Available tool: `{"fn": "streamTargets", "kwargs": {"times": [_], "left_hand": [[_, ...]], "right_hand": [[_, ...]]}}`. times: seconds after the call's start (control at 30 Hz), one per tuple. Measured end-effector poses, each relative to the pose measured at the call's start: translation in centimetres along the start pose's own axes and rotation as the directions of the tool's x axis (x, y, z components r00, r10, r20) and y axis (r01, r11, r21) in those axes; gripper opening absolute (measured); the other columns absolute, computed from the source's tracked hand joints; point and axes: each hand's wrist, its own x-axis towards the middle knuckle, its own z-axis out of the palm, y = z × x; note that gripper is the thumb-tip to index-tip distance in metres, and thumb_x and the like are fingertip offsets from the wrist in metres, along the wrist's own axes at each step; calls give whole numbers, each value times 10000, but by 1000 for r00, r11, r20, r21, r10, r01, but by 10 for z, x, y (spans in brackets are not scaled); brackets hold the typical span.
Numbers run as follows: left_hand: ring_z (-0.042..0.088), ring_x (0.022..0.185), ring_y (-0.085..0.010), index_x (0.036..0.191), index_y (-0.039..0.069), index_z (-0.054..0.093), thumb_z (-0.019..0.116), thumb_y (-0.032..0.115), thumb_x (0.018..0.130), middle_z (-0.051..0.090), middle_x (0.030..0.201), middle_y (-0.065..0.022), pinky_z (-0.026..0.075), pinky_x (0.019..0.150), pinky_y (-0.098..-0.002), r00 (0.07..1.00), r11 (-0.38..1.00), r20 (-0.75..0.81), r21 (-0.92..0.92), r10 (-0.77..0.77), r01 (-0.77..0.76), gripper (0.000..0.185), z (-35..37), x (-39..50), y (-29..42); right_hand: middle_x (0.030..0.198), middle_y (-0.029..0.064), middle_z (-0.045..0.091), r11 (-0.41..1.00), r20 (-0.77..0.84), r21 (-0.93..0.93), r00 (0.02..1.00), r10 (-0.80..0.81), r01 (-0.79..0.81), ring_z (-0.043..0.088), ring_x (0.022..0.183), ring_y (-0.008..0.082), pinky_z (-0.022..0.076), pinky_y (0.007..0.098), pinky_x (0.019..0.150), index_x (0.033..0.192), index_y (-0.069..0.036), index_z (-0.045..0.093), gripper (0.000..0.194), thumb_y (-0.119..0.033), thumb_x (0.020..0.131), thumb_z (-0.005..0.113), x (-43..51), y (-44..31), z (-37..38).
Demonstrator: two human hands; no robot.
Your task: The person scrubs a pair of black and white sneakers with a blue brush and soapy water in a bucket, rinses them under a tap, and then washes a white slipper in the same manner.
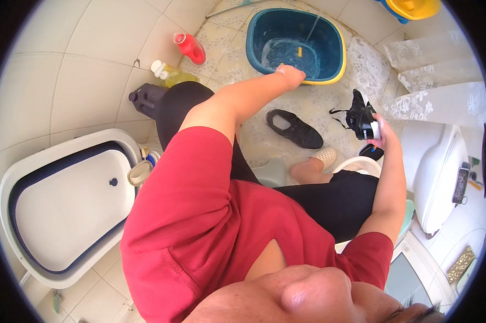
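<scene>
My right hand (382, 131) grips a black sneaker (358, 115) by its white sole, near the heel, which bears writing. The sneaker is tilted on its side, its black laces hanging loose. My left hand (292, 76) is at the near rim of a dark teal plastic tub (254, 48) with a yellow outer edge. Its fingers are mostly hidden, so what it holds is unclear. A thin stream of water falls into the tub, where foamy water and a small yellow object (299, 51) show. Another black shoe (295, 129) lies on the wet floor between my feet.
A red bottle (192, 49), a yellow-green bottle (178, 76) and a dark jug (147, 99) stand along the left wall. A folding basin (71, 210) is at left. Suds (368, 68) cover tiles right of the tub. A lace curtain (437, 101) and white toilet (439, 177) stand right.
</scene>
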Motion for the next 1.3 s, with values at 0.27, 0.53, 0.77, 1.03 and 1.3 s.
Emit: {"fn": "streamTargets", "kwargs": {"times": [0.27,0.53,0.77,1.03,1.3], "left_hand": [[711,1069,-362,1199,75,643,521,112,938,728,1145,-163,573,870,-492,1000,999,-18,-42,-22,21,290,1,1,11],[707,1078,-369,1202,61,640,529,107,933,723,1164,-174,569,879,-490,1000,997,-4,-68,-31,30,295,-3,5,18],[708,1081,-368,1202,52,634,550,105,927,723,1169,-172,571,888,-470,996,993,-46,-86,-81,77,292,-1,8,23],[701,1111,-344,1214,48,613,621,196,943,718,1181,-176,569,894,-461,984,975,-76,-167,-158,144,309,-3,19,30],[690,1101,-364,1144,43,723,731,428,878,721,1182,-170,556,902,-477,990,991,70,63,-126,121,468,-1,0,-14]], "right_hand": [[822,50,673,997,-21,61,999,-35,37,666,613,210,595,338,511,1082,-152,614,514,-604,840,647,-11,-10,4],[833,67,688,1000,-44,12,999,-9,9,680,642,212,601,338,548,1079,-148,625,553,-627,806,673,-11,-12,4],[830,55,688,1000,-19,-11,1000,-14,14,676,659,199,582,338,537,1067,-153,637,547,-635,808,662,1,-1,-5],[965,83,684,999,-29,-31,999,24,-25,670,787,253,574,351,652,1151,-161,625,623,-671,794,645,15,4,-5],[846,43,697,999,2,41,1000,-3,3,670,676,198,578,333,583,1048,-169,633,526,-648,832,640,14,-5,6]]}}
